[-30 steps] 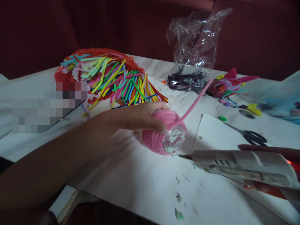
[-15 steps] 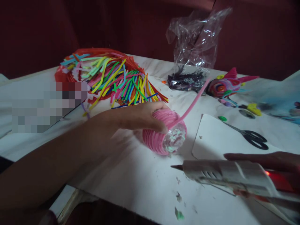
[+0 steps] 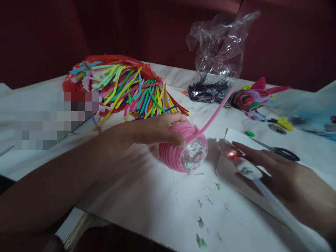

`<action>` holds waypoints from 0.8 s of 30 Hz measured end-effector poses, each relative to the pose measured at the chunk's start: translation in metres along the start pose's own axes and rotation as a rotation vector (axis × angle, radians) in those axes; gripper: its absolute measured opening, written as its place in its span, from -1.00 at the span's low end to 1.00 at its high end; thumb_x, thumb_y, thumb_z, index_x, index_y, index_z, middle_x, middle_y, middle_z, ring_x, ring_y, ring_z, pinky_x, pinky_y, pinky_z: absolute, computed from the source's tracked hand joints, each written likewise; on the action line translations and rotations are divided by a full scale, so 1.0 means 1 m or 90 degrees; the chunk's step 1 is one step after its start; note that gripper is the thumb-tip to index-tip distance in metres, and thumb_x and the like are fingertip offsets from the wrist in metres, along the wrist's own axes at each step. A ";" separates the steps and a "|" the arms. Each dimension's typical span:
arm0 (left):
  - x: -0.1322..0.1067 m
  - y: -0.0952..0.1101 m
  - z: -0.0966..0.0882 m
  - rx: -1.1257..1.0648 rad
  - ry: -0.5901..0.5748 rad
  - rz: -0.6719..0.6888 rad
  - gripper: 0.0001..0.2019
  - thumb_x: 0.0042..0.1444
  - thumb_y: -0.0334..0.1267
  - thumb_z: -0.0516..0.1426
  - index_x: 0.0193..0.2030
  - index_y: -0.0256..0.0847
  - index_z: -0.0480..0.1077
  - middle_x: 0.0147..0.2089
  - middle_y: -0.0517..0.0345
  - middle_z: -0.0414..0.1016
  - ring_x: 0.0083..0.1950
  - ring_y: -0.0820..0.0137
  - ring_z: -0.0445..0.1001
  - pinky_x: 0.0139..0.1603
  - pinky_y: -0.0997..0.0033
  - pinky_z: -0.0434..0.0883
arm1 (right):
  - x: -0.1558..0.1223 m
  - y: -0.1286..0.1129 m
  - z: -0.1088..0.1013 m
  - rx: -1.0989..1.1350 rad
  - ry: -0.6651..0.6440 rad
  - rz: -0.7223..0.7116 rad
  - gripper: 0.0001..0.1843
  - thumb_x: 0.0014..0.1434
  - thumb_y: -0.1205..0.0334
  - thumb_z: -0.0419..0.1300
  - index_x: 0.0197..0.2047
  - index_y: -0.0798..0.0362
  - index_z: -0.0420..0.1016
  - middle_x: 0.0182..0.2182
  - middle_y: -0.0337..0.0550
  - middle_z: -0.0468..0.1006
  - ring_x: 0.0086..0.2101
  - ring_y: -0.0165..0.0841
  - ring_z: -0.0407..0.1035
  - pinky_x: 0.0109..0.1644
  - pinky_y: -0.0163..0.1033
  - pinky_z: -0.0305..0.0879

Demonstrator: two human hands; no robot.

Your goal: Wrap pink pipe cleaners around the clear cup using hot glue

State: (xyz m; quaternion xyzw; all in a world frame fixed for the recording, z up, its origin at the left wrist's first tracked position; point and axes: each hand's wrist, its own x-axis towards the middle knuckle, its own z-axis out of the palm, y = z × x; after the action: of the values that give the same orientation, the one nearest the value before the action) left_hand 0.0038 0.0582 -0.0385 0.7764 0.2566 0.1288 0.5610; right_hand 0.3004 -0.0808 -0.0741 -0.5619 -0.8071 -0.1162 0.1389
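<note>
My left hand [image 3: 160, 129] is closed around a plastic bottle [image 3: 195, 154] lying on its side, wound with pink pipe cleaners [image 3: 170, 154]. Its clear end faces right, with whitish-green residue on it. A loose length of pink pipe cleaner [image 3: 217, 110] sticks up from the winding to the upper right. To the right of the bottle, my right hand [image 3: 283, 182] grips a hot glue gun [image 3: 248, 169], whose red light glows. A translucent glue stick [image 3: 283, 210] juts from its back end toward me. The gun's nozzle is not plainly visible.
Behind the bottle lies a red bag [image 3: 69, 82] spilling many-coloured pipe cleaners [image 3: 141, 94]. A clear plastic bag [image 3: 217, 52] stands with dark strands inside. A colourful fish craft [image 3: 249, 99], black-handled scissors [image 3: 286, 154] and a white sheet [image 3: 225, 166] sit to the right. Glue scraps [image 3: 201, 241] dot the table.
The glue gun has swung around: its nozzle pointed left before, and now its rear faces me, beside the white sheet. My left hand and the bottle have hardly moved.
</note>
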 end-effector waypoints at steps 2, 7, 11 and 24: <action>-0.001 0.001 0.000 0.006 0.008 0.007 -0.52 -0.14 -0.20 0.22 -0.04 -0.24 0.25 -0.14 0.09 0.35 -0.19 0.37 0.37 -0.29 0.45 0.33 | 0.006 -0.010 0.002 -0.004 0.004 0.017 -0.21 0.52 -0.25 -0.31 0.00 0.33 0.40 -0.22 0.05 0.17 -0.20 -0.47 0.20 -0.24 -0.60 0.26; -0.005 0.006 0.001 0.038 0.041 -0.017 -0.54 -0.15 -0.26 0.19 -0.05 -0.23 0.25 -0.18 0.14 0.35 -0.23 0.40 0.36 -0.32 0.47 0.31 | 0.009 -0.024 -0.006 0.007 0.032 0.002 -0.32 0.55 -0.11 -0.22 -0.12 0.36 0.41 -0.31 0.06 0.17 -0.28 -0.49 0.20 -0.38 -0.62 0.17; -0.008 0.008 0.001 0.043 0.049 -0.026 -0.59 -0.15 -0.27 0.17 -0.09 -0.23 0.24 -0.23 0.17 0.33 -0.29 0.42 0.35 -0.37 0.48 0.29 | 0.015 -0.043 -0.013 0.040 0.072 -0.068 -0.35 0.57 -0.11 -0.19 -0.18 0.28 0.44 -0.23 -0.05 0.19 -0.32 -0.58 0.19 -0.51 -0.60 0.04; -0.017 0.013 0.005 -0.009 0.073 -0.042 -0.68 -0.11 -0.21 0.16 -0.21 -0.23 0.23 -0.32 0.23 0.31 -0.31 0.43 0.34 -0.37 0.48 0.25 | 0.047 -0.112 0.019 0.149 0.127 -0.063 -0.32 0.56 -0.09 -0.24 -0.29 0.23 0.44 -0.37 -0.23 0.19 -0.41 -0.62 0.10 -0.42 -0.44 -0.10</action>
State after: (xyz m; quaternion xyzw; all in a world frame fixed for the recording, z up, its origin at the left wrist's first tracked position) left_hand -0.0049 0.0420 -0.0270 0.7548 0.3126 0.1564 0.5551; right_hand 0.1784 -0.0713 -0.0785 -0.4873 -0.8239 -0.0834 0.2771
